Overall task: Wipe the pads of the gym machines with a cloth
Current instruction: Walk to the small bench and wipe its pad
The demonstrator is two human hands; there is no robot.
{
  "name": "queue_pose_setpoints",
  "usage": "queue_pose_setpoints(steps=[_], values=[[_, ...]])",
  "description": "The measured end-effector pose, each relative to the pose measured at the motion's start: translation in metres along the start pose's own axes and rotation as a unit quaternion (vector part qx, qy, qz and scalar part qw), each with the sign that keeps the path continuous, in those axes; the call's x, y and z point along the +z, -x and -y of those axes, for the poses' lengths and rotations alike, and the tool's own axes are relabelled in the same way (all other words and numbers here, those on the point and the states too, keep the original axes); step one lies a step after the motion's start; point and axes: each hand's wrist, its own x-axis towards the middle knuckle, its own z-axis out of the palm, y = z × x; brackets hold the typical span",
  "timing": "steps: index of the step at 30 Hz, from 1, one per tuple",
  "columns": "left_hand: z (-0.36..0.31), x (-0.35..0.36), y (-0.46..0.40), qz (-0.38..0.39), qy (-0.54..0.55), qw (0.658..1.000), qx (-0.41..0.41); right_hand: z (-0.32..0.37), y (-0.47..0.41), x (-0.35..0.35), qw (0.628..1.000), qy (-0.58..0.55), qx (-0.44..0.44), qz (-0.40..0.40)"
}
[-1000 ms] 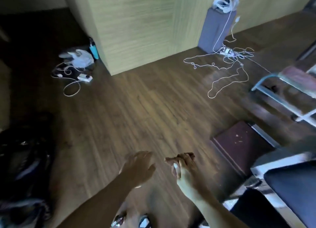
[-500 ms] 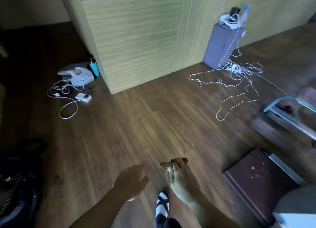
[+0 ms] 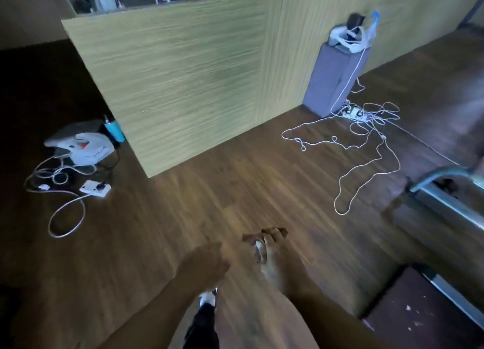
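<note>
My right hand (image 3: 272,257) is held low over the wooden floor, shut on a small brown cloth (image 3: 258,236) that sticks out past the fingertips; motion blur hides its shape. My left hand (image 3: 203,266) hangs beside it, a little lower and to the left, with loosely bent fingers and nothing in it. A dark maroon machine pad (image 3: 421,314) with pale specks lies at the bottom right, about an arm's length from my right hand. A grey metal machine frame (image 3: 445,202) crosses the right edge.
A light wooden partition (image 3: 188,86) stands ahead. A grey box (image 3: 332,81) with a power strip and tangled white cables (image 3: 366,139) sits to its right. White bag, blue bottle and another cable (image 3: 65,212) lie left. My shoe (image 3: 208,299) shows below my hands.
The view has swung up and left: the maroon pad and metal frame slid toward the lower right, and the black padded seat has left the frame. My hands keep the same pose.
</note>
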Motion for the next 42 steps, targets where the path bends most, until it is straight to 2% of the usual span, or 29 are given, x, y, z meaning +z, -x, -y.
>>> queue_pose_setpoints(steps=[3, 5, 7, 8, 9, 11, 12, 13, 15, 18, 21, 23, 27, 33, 37, 39, 40, 42], values=[[0.002, -0.046, -0.071, 0.0, -0.015, 1.0, 0.009, -0.006, -0.062, -0.023, 0.997, -0.01, 0.071, -0.007], [-0.008, -0.081, -0.113, -0.027, -0.025, 0.998, 0.053, -0.016, -0.097, -0.035, 0.994, -0.015, 0.111, -0.015], [-0.023, -0.111, -0.167, -0.001, -0.074, 0.993, 0.095, -0.031, -0.134, -0.046, 0.989, -0.02, 0.146, -0.032], [-0.025, -0.119, -0.187, -0.019, -0.086, 0.99, 0.108, -0.034, -0.146, -0.052, 0.986, -0.013, 0.159, -0.045], [-0.03, -0.128, -0.206, -0.035, -0.084, 0.987, 0.132, -0.039, -0.156, -0.056, 0.983, -0.012, 0.169, -0.065], [-0.04, -0.134, -0.269, -0.015, -0.115, 0.969, 0.216, -0.066, -0.183, -0.065, 0.97, -0.015, 0.208, -0.121], [-0.04, -0.126, -0.309, 0.015, -0.129, 0.962, 0.24, -0.085, -0.197, -0.066, 0.964, -0.007, 0.233, -0.13], [-0.042, -0.116, -0.348, 0.013, -0.143, 0.951, 0.274, -0.101, -0.21, -0.07, 0.957, -0.024, 0.27, -0.104], [-0.085, -0.131, -0.395, 0.041, -0.143, 0.952, 0.268, -0.141, -0.235, -0.077, 0.936, -0.055, 0.335, -0.092], [-0.177, -0.168, -0.432, 0.069, -0.147, 0.952, 0.261, -0.193, -0.271, -0.113, 0.904, -0.072, 0.384, -0.17], [-0.257, -0.186, -0.493, 0.092, -0.154, 0.944, 0.278, -0.252, -0.316, -0.153, 0.879, -0.1, 0.428, -0.185], [-0.291, -0.194, -0.522, 0.075, -0.171, 0.938, 0.292, -0.278, -0.334, -0.171, 0.872, -0.11, 0.431, -0.204], [-0.375, -0.212, -0.571, 0.114, -0.157, 0.93, 0.311, -0.348, -0.369, -0.216, 0.87, -0.08, 0.447, -0.193], [-0.509, -0.211, -0.681, 0.102, -0.221, 0.888, 0.391, -0.472, -0.405, -0.273, 0.828, -0.046, 0.494, -0.261], [-0.604, -0.192, -0.743, 0.174, -0.212, 0.87, 0.41, -0.548, -0.424, -0.301, 0.768, -0.001, 0.535, -0.353], [-0.656, -0.195, -0.762, 0.174, -0.255, 0.837, 0.452, -0.576, -0.426, -0.317, 0.745, 0.008, 0.55, -0.378], [-0.688, -0.196, -0.773, 0.16, -0.292, 0.807, 0.488, -0.594, -0.428, -0.331, 0.732, 0.051, 0.553, -0.395], [-0.742, -0.189, -0.795, 0.161, -0.308, 0.781, 0.519, -0.624, -0.427, -0.357, 0.705, 0.023, 0.577, -0.413]])
